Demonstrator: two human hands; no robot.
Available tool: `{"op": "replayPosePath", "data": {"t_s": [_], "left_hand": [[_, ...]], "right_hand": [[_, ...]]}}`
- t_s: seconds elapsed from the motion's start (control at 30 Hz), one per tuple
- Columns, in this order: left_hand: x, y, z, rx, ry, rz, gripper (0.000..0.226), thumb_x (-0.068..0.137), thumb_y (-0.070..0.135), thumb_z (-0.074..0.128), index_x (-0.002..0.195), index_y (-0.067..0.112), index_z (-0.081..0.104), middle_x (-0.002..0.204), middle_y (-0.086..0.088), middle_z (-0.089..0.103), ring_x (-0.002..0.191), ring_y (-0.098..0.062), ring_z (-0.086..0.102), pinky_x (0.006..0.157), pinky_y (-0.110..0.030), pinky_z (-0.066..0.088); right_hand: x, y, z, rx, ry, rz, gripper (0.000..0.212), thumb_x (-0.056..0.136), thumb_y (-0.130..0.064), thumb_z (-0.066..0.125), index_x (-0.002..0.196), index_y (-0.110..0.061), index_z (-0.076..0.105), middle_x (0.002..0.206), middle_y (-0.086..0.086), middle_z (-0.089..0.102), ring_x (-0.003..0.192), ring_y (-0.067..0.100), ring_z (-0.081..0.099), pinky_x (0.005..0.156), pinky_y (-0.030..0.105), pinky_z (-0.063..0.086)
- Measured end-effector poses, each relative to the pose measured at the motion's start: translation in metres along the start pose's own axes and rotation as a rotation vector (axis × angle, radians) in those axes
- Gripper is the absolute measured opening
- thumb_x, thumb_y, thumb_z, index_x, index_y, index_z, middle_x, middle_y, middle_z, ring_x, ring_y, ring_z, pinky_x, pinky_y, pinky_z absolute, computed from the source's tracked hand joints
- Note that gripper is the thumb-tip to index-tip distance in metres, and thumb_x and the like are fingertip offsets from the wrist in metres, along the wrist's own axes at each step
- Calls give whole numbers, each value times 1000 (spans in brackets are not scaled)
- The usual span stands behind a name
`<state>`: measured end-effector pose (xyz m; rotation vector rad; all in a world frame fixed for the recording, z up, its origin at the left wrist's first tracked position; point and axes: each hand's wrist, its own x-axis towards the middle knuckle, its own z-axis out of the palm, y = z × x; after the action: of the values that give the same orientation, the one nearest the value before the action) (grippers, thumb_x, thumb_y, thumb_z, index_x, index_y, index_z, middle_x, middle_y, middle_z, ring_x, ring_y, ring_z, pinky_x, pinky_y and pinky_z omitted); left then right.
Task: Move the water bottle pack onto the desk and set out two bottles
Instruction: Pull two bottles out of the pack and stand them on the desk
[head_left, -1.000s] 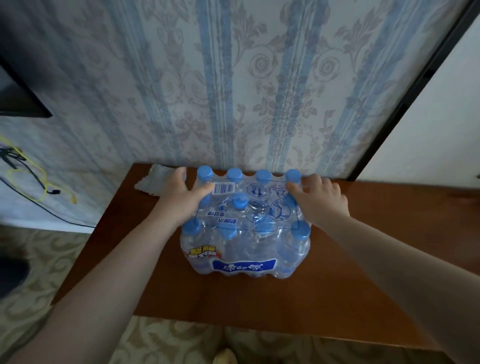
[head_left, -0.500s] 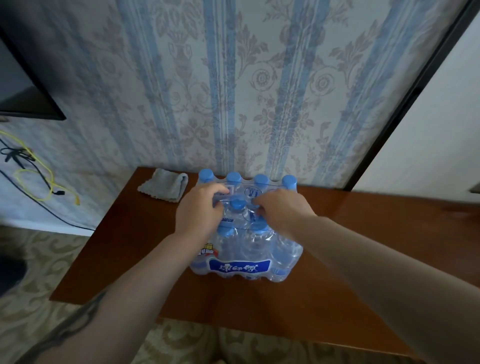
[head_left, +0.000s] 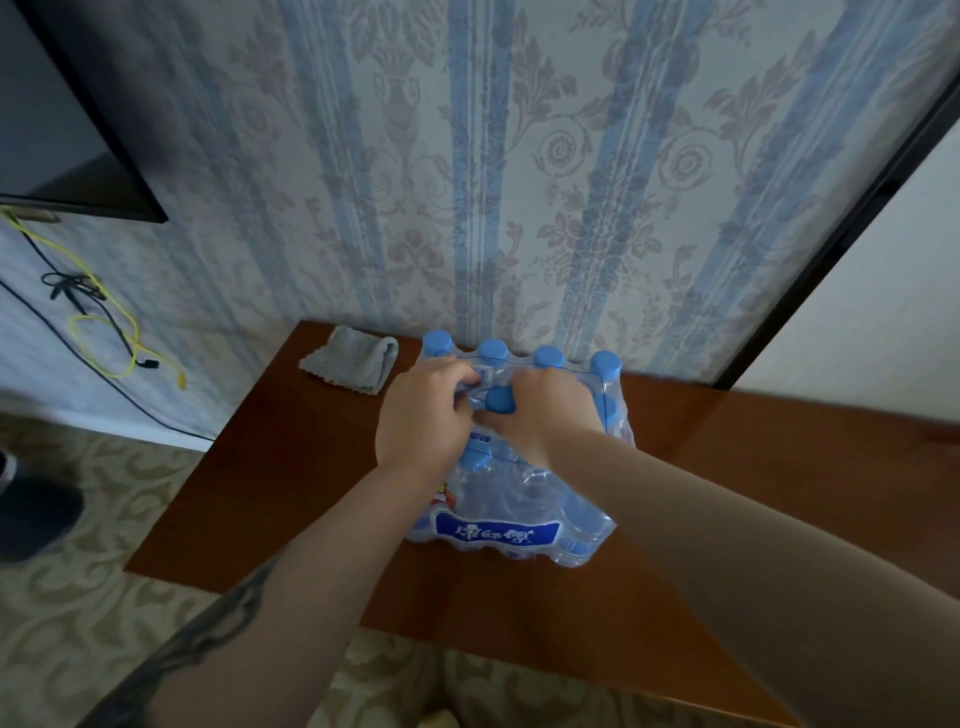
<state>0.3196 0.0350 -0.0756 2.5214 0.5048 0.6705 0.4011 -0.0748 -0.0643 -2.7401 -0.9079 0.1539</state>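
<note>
The pack (head_left: 511, 457) stood on the desk (head_left: 291, 499) against the wall, beside a cloth (head_left: 350, 358). Our left hand (head_left: 423, 423) and right hand (head_left: 545, 413) pinched the film on top, either side of one blue cap (head_left: 500, 400), apparently to tear an opening; no bottle was out yet

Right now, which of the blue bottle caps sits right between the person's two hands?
The blue cap in the pack's second row, showing in the gap between the left hand and right hand. The four back-row caps stand clear beyond the fingers.
</note>
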Motion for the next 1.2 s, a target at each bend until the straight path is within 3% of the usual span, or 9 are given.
{"op": "replayPosePath", "data": {"t_s": [0.33, 0.47, 0.57, 0.63, 0.77, 0.87, 1.0, 1.1, 1.2], "left_hand": [[1, -4, 3, -11, 25, 32, 24, 81, 2, 63, 98, 17, 71, 98, 0, 72, 90, -16, 65, 70, -21, 42], [3, 3, -1, 35, -16, -32, 16, 81, 14, 60, 84, 29, 66, 79, 8, 65, 79, -17, 64, 61, -22, 41], [12, 14, -14, -323, -233, -196, 40, 69, 13, 57, 104, 33, 64, 95, 8, 68, 92, -19, 65, 72, -34, 54], [16, 27, -25, -644, -345, -156, 53, 61, 10, 60, 106, 36, 59, 101, 10, 69, 97, -6, 63, 80, -17, 53], [19, 56, -38, -842, -249, -105, 64, 61, 25, 87, 116, 24, 54, 102, 9, 70, 93, 0, 67, 78, -14, 54], [21, 63, -44, -815, -110, -124, 53, 63, 30, 87, 106, 19, 59, 97, 5, 71, 87, -4, 69, 77, -21, 57], [25, 73, -46, -863, -115, -90, 48, 61, 28, 89, 101, 19, 65, 91, 6, 75, 83, -3, 71, 67, -13, 54], [29, 86, -41, -924, -114, -67, 45, 59, 28, 90, 96, 28, 65, 86, 15, 75, 82, 0, 71, 68, -13, 53], [30, 104, -30, -875, -128, -3, 44, 57, 31, 89, 91, 28, 63, 78, 25, 71, 75, 8, 67, 63, -7, 48]], "right_hand": [[-18, 12, -31, 261, 342, -146, 46, 81, -51, 69, 75, -8, 55, 56, 1, 50, 55, 23, 53, 51, 32, 41], [-13, 1, -95, 340, 522, -232, 39, 76, -42, 76, 64, -12, 54, 47, -7, 41, 44, 12, 41, 43, 24, 31], [-7, -10, -131, 385, 563, -171, 35, 72, -44, 75, 62, -14, 58, 48, -6, 42, 46, 9, 38, 43, 24, 30], [-5, -17, -147, 451, 602, -158, 36, 71, -43, 75, 63, -11, 63, 49, -3, 44, 46, 11, 38, 46, 26, 32], [-3, -30, -167, 550, 683, -150, 43, 67, -47, 77, 49, -21, 48, 41, -7, 34, 37, 7, 33, 38, 16, 22], [-6, -36, -173, 576, 707, -173, 40, 66, -48, 79, 53, -18, 56, 40, -8, 33, 38, 7, 31, 40, 15, 23], [-16, -29, -177, 760, 668, -238, 35, 66, -53, 80, 72, -20, 72, 43, -10, 33, 42, 4, 31, 45, 17, 26], [-34, -8, -167, 655, 471, -230, 54, 62, -54, 80, 105, -23, 69, 73, -6, 53, 62, 8, 48, 60, 25, 43], [-52, 19, -152, 658, 403, -142, 64, 63, -45, 86, 118, -21, 62, 102, -6, 68, 84, 2, 63, 73, 14, 52]]}}
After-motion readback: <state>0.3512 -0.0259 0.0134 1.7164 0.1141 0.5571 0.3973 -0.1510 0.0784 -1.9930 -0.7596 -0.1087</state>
